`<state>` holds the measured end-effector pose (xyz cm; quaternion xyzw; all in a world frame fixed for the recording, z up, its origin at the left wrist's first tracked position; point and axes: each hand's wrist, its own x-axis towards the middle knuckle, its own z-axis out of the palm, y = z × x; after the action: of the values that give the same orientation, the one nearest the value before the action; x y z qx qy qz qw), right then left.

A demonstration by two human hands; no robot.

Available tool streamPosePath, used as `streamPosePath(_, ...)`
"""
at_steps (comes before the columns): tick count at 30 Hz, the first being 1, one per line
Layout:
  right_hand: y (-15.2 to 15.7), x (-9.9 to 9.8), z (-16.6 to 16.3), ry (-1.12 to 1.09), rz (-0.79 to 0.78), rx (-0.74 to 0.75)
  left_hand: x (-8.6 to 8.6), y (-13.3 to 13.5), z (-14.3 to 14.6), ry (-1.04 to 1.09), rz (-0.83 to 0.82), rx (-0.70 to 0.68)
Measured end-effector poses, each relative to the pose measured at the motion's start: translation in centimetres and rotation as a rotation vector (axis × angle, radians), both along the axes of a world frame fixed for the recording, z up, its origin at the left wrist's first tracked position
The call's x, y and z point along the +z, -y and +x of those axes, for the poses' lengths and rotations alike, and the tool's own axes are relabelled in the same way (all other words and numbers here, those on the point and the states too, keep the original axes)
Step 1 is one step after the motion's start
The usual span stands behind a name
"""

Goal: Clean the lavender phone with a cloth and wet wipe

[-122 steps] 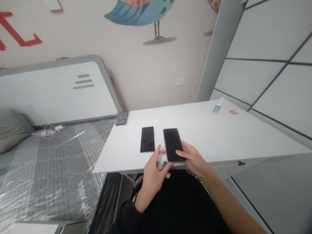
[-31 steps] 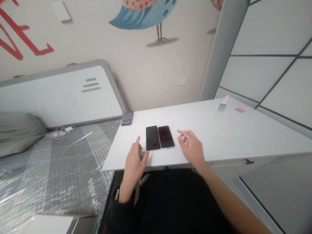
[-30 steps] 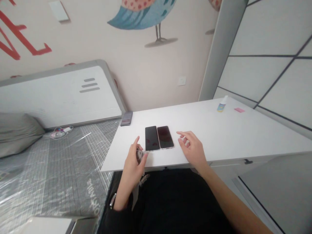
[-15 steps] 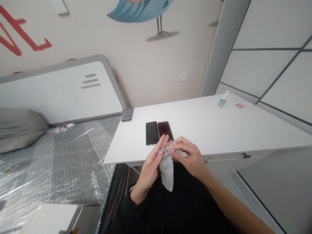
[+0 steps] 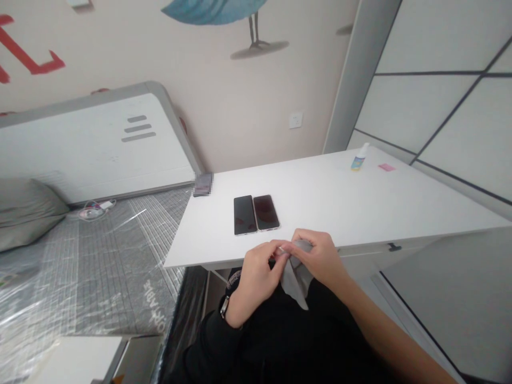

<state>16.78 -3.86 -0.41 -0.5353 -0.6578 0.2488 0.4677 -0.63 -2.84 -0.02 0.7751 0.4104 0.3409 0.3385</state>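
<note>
A grey cloth (image 5: 295, 285) hangs down from between my two hands, just in front of the table's near edge. My left hand (image 5: 262, 269) pinches it with curled fingers and thumb. My right hand (image 5: 318, 256) grips the cloth's upper part, its thumb meeting the left fingertips. Beyond my hands, two phones lie side by side with dark screens up: a wider black phone (image 5: 245, 215) on the left and a slightly smaller phone (image 5: 266, 212) on the right. Neither hand touches them.
The white table (image 5: 320, 197) carries a small spray bottle (image 5: 359, 158) and a pink slip (image 5: 386, 167) at the far right. A blurred dark object (image 5: 203, 184) sits at its back left corner. A plastic-covered bed (image 5: 108, 256) stands to the left, and a drawer handle (image 5: 394, 247) juts from the front.
My left hand has gone from extended fingers to a curled pinch. Both hands have drawn together around the cloth, slightly to the right, uncovering the right phone. The view has shifted a little.
</note>
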Motion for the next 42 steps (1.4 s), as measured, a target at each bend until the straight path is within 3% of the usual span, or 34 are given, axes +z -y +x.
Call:
streamPosePath(4,0.3,-1.0,1.4,-0.086,-0.178,0.263,-0.2,-0.8,-1.2,0.203,-0.273,-0.03)
streamPosePath(6,0.7,-1.5,1.9,-0.091,-0.208,0.31,-0.1,-1.0,-2.1,0.281,-0.376,-0.037)
streamPosePath(9,1.6,-1.8,2.0,-0.113,-0.236,0.255,0.3,-1.1,-3.2,0.231,-0.355,-0.079)
streamPosePath(13,2.6,-1.1,1.7,-0.115,-0.211,0.308,0.7,-0.9,-3.7,0.076,-0.319,-0.191)
streamPosePath(16,3.0,-0.8,2.4,-0.097,-0.223,0.231,0.5,-0.7,-3.5,0.095,-0.323,-0.119)
streamPosePath(20,1.8,-0.8,5.2,-0.123,-0.183,0.1,1.0,-2.3,-2.6,0.114,-0.188,-0.045)
streamPosePath(22,-0.2,-0.1,6.7,-0.125,-0.064,0.051,2.1,-4.6,-1.5,0.133,-0.047,-0.065)
streamPosePath(26,-5.9,3.5,9.5,-0.049,0.219,-0.078,6.0,-11.3,1.4,0.178,0.275,-0.059)
streamPosePath(30,-9.8,6.7,11.8,0.016,0.338,-0.135,8.8,-15.9,3.6,0.165,0.396,-0.054)
streamPosePath(33,-9.5,5.3,12.9,0.08,0.329,-0.095,7.5,-15.9,4.1,0.053,0.451,-0.088)
streamPosePath(39,-4.6,-2.9,13.8,0.271,0.155,0.078,0.9,-10.8,3.0,-0.337,0.467,-0.325)
streamPosePath(42,-2.6,-4.7,14.6,0.363,0.129,0.133,-0.3,-9.1,2.2,-0.461,0.487,-0.467)
